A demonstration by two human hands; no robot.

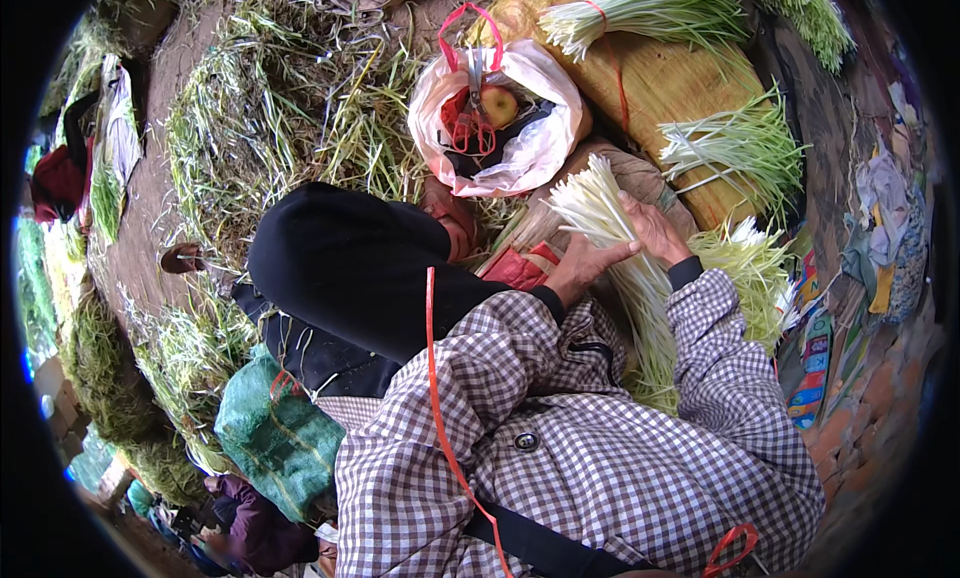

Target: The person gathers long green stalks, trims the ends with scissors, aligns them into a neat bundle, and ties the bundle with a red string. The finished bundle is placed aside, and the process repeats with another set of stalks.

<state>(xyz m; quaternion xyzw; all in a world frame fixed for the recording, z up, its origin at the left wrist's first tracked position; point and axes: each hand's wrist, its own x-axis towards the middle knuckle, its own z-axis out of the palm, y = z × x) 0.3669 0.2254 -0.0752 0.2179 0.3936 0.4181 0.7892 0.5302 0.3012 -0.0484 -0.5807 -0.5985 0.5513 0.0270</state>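
Observation:
Between my two hands is a thick bundle of pale, long-stemmed chives (600,195), white cut ends up and leaves running down over my lap. My left hand (589,267) grips it from the left, thumb laid across the stems. Against the right side of the stems rests my right hand (652,229), fingers bent around them. Past the white ends stands a plastic bag (544,68) holding red-handled scissors (474,120) and an apple (499,105). More loose pale chives (735,270) lie beside my right forearm.
On a yellow woven sack (660,83) lie a tied chive bundle (645,12) and another bunch (739,154). Leaf trimmings (277,105) heap at left, near a green mesh sack (277,428). A red plastic strip (442,428) hangs before my jacket. Another person (262,518) sits lower left.

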